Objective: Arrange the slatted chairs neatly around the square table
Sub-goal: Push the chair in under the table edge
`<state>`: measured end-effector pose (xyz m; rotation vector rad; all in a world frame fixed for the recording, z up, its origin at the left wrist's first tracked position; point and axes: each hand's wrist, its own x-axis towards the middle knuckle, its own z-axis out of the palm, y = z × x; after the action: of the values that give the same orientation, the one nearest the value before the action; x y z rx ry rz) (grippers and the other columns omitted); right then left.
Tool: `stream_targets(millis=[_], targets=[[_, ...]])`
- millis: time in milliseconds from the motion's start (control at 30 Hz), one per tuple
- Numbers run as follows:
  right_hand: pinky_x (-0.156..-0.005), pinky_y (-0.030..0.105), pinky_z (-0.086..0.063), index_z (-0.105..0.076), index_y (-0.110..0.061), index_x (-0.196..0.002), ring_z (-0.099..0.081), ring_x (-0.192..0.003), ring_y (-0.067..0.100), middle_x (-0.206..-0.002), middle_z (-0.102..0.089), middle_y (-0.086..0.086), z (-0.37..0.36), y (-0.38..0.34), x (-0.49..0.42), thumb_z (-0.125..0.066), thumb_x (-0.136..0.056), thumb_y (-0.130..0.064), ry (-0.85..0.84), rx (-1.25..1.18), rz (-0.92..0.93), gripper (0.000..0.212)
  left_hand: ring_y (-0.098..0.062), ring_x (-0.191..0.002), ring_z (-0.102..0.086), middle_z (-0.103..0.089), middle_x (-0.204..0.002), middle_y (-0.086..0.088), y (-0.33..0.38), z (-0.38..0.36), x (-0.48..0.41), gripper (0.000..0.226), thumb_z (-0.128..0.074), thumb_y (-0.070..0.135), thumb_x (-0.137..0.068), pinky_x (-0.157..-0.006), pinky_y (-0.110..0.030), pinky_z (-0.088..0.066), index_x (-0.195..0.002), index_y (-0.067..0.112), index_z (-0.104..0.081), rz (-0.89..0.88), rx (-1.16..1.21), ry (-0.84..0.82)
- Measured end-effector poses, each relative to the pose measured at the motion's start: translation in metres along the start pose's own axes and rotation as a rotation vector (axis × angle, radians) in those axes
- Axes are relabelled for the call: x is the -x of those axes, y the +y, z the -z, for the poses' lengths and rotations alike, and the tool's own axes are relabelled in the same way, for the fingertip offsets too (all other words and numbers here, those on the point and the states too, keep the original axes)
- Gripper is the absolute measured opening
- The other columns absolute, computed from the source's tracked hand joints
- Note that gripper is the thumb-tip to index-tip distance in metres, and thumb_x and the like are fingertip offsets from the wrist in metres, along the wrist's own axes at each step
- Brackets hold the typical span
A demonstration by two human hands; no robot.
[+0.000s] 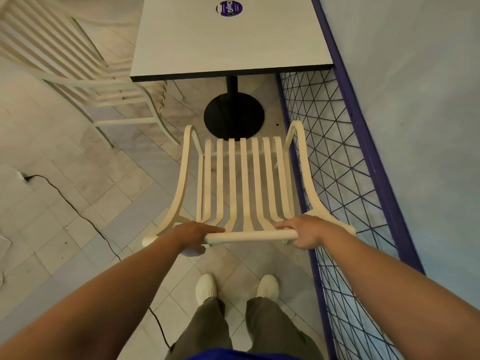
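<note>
**A:** Where is the cream slatted chair point(244, 178) with the curved armrests?

**B:** Straight in front of the person, facing the white square table point(228, 42) with the dark edge. The front of its seat is near the table's round black pedestal base point(233, 115) and is not yet under the top.

**A:** And the hands?

**B:** Both are on the chair's round top rail point(249, 236). The left hand point(193, 233) grips the left end, fingers lying over the rail and thumb beneath. The right hand point(307, 231) is wrapped round the right end.

**A:** What else is there?

**B:** A purple wire-mesh fence point(337, 165) runs just beside the chair's right armrest. A second cream slatted chair point(78, 74) stands angled at the table's left side. 1 round purple sticker point(229, 8) sits on the tabletop. A thin black cable point(78, 211) trails over the pale tiled floor point(52, 152). 2 white shoes point(206, 285) stand behind the held chair.
</note>
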<state>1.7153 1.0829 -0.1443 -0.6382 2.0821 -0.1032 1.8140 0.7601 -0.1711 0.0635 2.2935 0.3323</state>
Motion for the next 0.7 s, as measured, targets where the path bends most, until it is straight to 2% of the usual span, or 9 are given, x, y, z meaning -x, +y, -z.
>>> stream_targets(millis=[133,233,333,433,533,700], targets=[[-0.079,0.035,-0.052,-0.034,-0.051,-0.144,-0.057,-0.086,0.012,-0.115,-0.059,-0.005,0.000,0.002,0.000,-0.061,-0.085,-0.026,0.011,0.063,-0.009,0.069,-0.020,-0.119,-0.055,-0.056,-0.137,0.005,0.001,-0.006,-0.001,0.078,-0.070,0.021,-0.091,-0.101,-0.040,-0.045,-0.151,0.051,-0.030,-0.001,-0.036,0.044],[-0.071,0.035,-0.051,-0.031,-0.056,-0.142,-0.056,-0.083,0.014,-0.113,-0.060,-0.005,-0.004,-0.002,0.000,-0.058,-0.083,-0.021,0.040,0.201,-0.077,0.074,-0.019,-0.108,-0.059,-0.059,-0.128,0.005,-0.001,-0.008,-0.007,0.083,-0.069,0.011,-0.089,-0.092,-0.035,-0.049,-0.148,0.056,-0.031,0.021,-0.049,0.062],[-0.070,0.033,-0.047,-0.032,-0.057,-0.141,-0.053,-0.082,0.013,-0.116,-0.059,-0.005,-0.010,-0.005,-0.004,-0.061,-0.083,-0.015,0.070,0.158,-0.108,0.078,-0.017,-0.100,-0.060,-0.058,-0.119,0.007,-0.005,-0.014,-0.011,0.087,-0.071,0.009,-0.086,-0.087,-0.034,-0.052,-0.147,0.057,-0.031,0.015,-0.050,0.095],[-0.071,0.031,-0.045,-0.030,-0.060,-0.140,-0.051,-0.080,0.010,-0.113,-0.057,-0.007,-0.011,-0.001,-0.006,-0.064,-0.085,-0.017,0.078,0.129,-0.102,0.078,-0.012,-0.090,-0.054,-0.051,-0.108,0.012,-0.007,-0.017,-0.010,0.087,-0.072,0.010,-0.086,-0.080,-0.031,-0.051,-0.147,0.058,-0.030,0.005,-0.064,0.122],[-0.067,0.028,-0.041,-0.030,-0.060,-0.141,-0.047,-0.074,0.007,-0.108,-0.054,-0.007,-0.013,-0.003,-0.005,-0.062,-0.086,-0.009,0.074,0.112,-0.121,0.081,-0.012,-0.089,-0.055,-0.059,-0.115,0.009,-0.005,-0.020,-0.007,0.085,-0.072,0.010,-0.088,-0.081,-0.031,-0.053,-0.146,0.058,-0.032,0.011,-0.060,0.143],[-0.071,0.031,-0.046,-0.028,-0.057,-0.143,-0.052,-0.084,0.014,-0.115,-0.057,-0.001,-0.010,0.004,-0.004,-0.059,-0.085,-0.002,0.056,0.109,-0.089,0.085,-0.012,-0.089,-0.054,-0.061,-0.119,0.008,0.002,-0.018,-0.009,0.084,-0.073,0.012,-0.088,-0.083,-0.030,-0.051,-0.145,0.058,-0.034,0.026,-0.046,0.151]])
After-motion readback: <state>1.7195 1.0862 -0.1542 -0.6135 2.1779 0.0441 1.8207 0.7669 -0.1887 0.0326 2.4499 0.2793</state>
